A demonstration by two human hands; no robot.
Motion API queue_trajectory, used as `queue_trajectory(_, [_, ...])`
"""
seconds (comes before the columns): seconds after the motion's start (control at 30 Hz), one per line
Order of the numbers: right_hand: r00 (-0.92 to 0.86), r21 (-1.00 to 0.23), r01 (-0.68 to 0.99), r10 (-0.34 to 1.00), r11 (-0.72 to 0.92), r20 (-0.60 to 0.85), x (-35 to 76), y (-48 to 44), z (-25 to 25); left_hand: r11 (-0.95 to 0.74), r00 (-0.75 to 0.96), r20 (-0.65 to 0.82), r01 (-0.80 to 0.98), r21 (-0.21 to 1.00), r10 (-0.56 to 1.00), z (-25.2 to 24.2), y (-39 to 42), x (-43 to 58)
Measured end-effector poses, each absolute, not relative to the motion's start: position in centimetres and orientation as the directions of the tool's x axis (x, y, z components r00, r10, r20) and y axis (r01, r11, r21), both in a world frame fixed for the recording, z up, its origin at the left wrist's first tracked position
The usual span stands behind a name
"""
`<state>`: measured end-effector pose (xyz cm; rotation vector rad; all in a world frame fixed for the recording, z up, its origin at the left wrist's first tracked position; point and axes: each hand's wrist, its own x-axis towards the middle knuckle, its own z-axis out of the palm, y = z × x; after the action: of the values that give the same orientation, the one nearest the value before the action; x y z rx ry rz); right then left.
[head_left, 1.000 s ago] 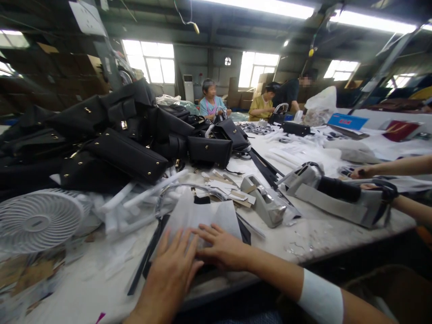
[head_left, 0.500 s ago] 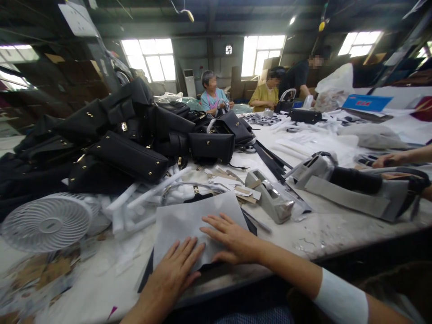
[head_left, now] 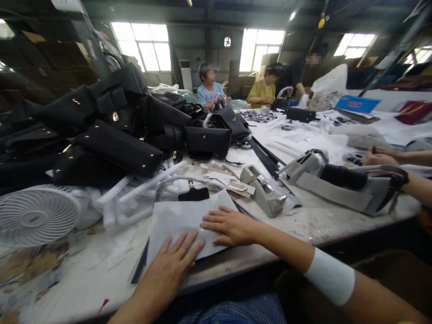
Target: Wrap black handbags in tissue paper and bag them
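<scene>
A grey-white sheet (head_left: pixel 175 220) lies over a flat black piece (head_left: pixel 139 269) at the near edge of the white table (head_left: pixel 313 225). My left hand (head_left: pixel 168 265) rests flat on the sheet's near part with its fingers stretched out. My right hand (head_left: pixel 229 225) lies flat on the sheet's right side, fingers spread. Neither hand holds anything. A black tab with a metal fitting (head_left: pixel 194 193) sticks out from behind the sheet.
A heap of black handbags (head_left: pixel 118 130) fills the left back. A white fan (head_left: pixel 35 216) lies at the left. A grey tape dispenser (head_left: pixel 265 195) and a grey bag (head_left: pixel 340 186) are on the right, where another person's hands (head_left: pixel 378 158) work. Three people sit far behind.
Both hands have slid toward me and to the right across the sheet, still flat. The camera has tilted slightly. The other person's hands at the right have shifted.
</scene>
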<state>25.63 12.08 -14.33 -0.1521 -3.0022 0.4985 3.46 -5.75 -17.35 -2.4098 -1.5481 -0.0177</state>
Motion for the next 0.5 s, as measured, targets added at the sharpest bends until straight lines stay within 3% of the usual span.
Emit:
queue_trajectory(0.27, [-0.993,-0.201,-0.003,0.021,0.980,0.117,25.7,11.6,-14.7,-0.381,0.435,0.202,0.888,-0.257,0.877,-18.6,-6.3,3.6])
queue_trajectory(0.37, [-0.990,-0.221,-0.091,-0.064,0.971,0.128,26.0,11.2,-14.9,-0.381,0.431,0.210,0.893,-0.239,0.878,-18.7,-6.2,3.5])
queue_trajectory(0.5, [-0.992,-0.249,-0.079,-0.052,0.965,0.115,26.2,11.2,-15.4,-0.371,0.401,0.168,0.911,-0.182,0.901,-18.1,-6.0,4.0])
